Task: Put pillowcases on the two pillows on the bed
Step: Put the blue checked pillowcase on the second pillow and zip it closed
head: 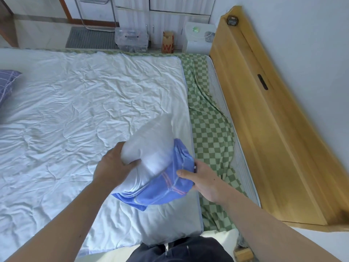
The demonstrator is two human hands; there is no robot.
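White pillow [151,146] is held up over the near right part of the bed, tilted, far end pointing away and blurred. Blue pillowcase [166,188] with thin red-and-white stripes is bunched around the near lower end only; most of the pillow is bare.

Left hand [113,167] grips the bare pillow on its left side, thumb pressed into the fabric, fingers wrapped behind and out of sight. Right hand [204,178] holds the bunched pillowcase edge at the pillow's right side, thumb on top of the blue cloth, fingers curled under it. So the pillow sits between the two hands, the case gathered mostly toward the right one.

Below: white quilt [75,110], wrinkled, covering most of the bed. Green checkered sheet [209,129] is exposed along the right edge, rumpled. Wooden headboard [273,129] runs along the right against the wall.

Second pillow [7,86], in a purple plaid case, lies at the far left edge, partly out of frame.

Past the bed on the floor: clear plastic bin [132,38], brown paper bag [167,42], white container [198,38], grey mat [90,37].
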